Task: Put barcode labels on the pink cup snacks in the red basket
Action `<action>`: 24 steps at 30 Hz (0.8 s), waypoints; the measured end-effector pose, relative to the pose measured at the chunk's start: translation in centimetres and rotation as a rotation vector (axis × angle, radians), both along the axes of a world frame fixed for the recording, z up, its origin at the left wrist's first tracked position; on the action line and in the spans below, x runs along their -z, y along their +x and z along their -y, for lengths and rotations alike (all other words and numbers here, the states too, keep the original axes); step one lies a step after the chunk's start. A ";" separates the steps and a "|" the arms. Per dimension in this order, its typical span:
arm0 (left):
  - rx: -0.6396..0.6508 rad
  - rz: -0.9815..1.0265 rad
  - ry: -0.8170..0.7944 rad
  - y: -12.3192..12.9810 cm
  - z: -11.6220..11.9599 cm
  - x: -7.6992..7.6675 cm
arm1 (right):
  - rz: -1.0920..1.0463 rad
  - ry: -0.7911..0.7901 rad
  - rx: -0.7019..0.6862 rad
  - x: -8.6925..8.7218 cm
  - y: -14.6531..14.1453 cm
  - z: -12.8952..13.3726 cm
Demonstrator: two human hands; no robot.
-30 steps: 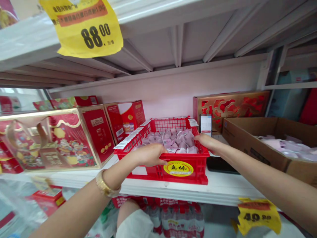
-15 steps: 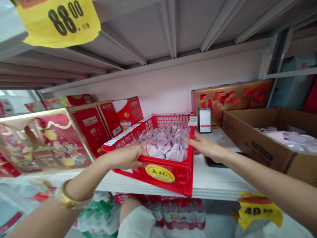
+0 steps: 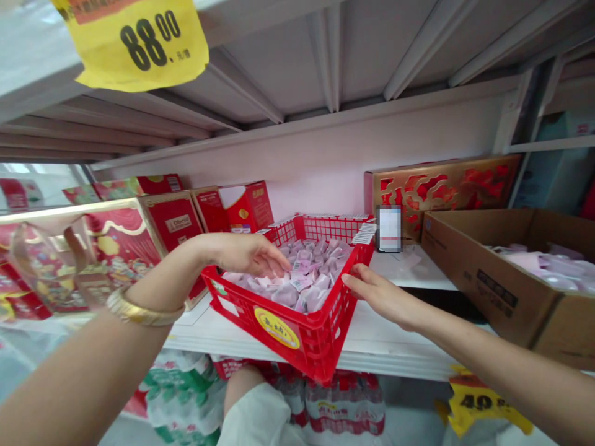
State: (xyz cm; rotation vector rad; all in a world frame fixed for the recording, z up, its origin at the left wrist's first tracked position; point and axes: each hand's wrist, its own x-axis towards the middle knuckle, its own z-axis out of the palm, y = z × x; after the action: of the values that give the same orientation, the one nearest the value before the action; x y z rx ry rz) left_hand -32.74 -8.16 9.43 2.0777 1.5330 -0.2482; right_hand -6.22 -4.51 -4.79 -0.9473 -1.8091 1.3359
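The left hand [image 3: 246,253] has moved above the packs [image 3: 320,288], fingers loosely spread; the basket [image 3: 309,347] has turned, long axis seemingly toward one o'clock, lying at ten from the nearer right hand [image 3: 381,298], which touches it, grip unclear.

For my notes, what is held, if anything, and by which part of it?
The right hand touches the red basket at its right rim; gripping cannot be confirmed. The left hand holds nothing visible.
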 end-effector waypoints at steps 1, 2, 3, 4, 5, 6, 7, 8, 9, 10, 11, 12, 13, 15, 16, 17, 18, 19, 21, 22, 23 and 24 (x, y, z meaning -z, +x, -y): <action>0.012 0.007 0.029 0.7 -1.0 -0.2 | 0.012 0.017 0.000 0.0 -0.3 0.0; 0.026 0.008 0.065 1.4 -2.2 -0.2 | 0.018 0.036 -0.001 0.0 -0.5 0.0; 0.039 0.001 0.102 2.1 -3.4 0.0 | 0.022 0.057 -0.004 0.0 -0.9 0.1; 0.045 -0.018 0.134 2.8 -4.7 0.3 | 0.016 0.078 -0.011 0.1 -1.2 0.2; 0.044 -0.048 0.155 3.5 -6.0 0.7 | -0.004 0.099 -0.029 0.2 -1.5 0.4; 0.033 -0.087 0.160 4.2 -7.2 1.2 | -0.034 0.118 -0.056 0.3 -1.7 0.6; 0.020 -0.128 0.147 4.9 -8.3 1.7 | -0.069 0.125 -0.094 0.4 -2.0 0.8; 0.005 -0.163 0.126 5.5 -9.3 2.2 | -0.101 0.113 -0.142 0.5 -2.1 1.0; -0.011 -0.189 0.100 6.1 -10.0 2.7 | -0.124 0.087 -0.193 0.6 -2.1 1.2; -0.020 -0.207 0.074 6.6 -10.6 3.2 | -0.133 0.056 -0.241 0.8 -2.1 1.3; -0.015 -0.218 0.053 7.0 -11.0 3.7 | -0.127 0.030 -0.279 0.9 -1.9 1.3; 0.004 -0.229 0.043 7.3 -11.2 4.2 | -0.116 0.017 -0.304 1.1 -1.7 1.2; 0.034 -0.243 0.052 7.5 -11.2 4.8 | -0.098 0.023 -0.317 1.2 -1.4 0.9; 0.105 -0.279 0.112 7.6 -11.0 5.7 | -0.033 0.076 -0.312 1.2 -0.8 0.1; 0.126 -0.291 0.150 7.5 -10.8 6.1 | 0.021 0.096 -0.309 1.0 -0.4 -0.4; 0.131 -0.295 0.189 7.4 -10.7 6.5 | 0.089 0.102 -0.307 0.7 -0.1 -0.9; 0.127 -0.290 0.225 7.2 -10.5 6.9 | 0.166 0.095 -0.310 0.3 0.1 -1.3; 0.122 -0.274 0.254 7.1 -10.4 7.1 | 0.240 0.078 -0.322 -0.3 0.4 -1.7; 0.109 -0.223 0.285 6.9 -10.4 7.6 | 0.333 0.039 -0.366 -1.9 0.7 -2.1; 0.105 -0.195 0.284 6.8 -10.4 7.7 | 0.352 0.034 -0.392 -2.7 0.9 -2.3; 0.100 -0.168 0.271 6.9 -10.4 7.9 | 0.350 0.044 -0.411 -3.6 1.0 -2.4; 0.090 -0.142 0.250 6.9 -10.4 7.9 | 0.327 0.066 -0.413 -4.4 1.1 -2.5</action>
State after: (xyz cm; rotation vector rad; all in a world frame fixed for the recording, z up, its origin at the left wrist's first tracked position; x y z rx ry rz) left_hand -25.81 2.29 1.48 2.3721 1.6256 -0.2536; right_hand -5.16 -2.01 -0.43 -0.8197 -2.3835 1.4114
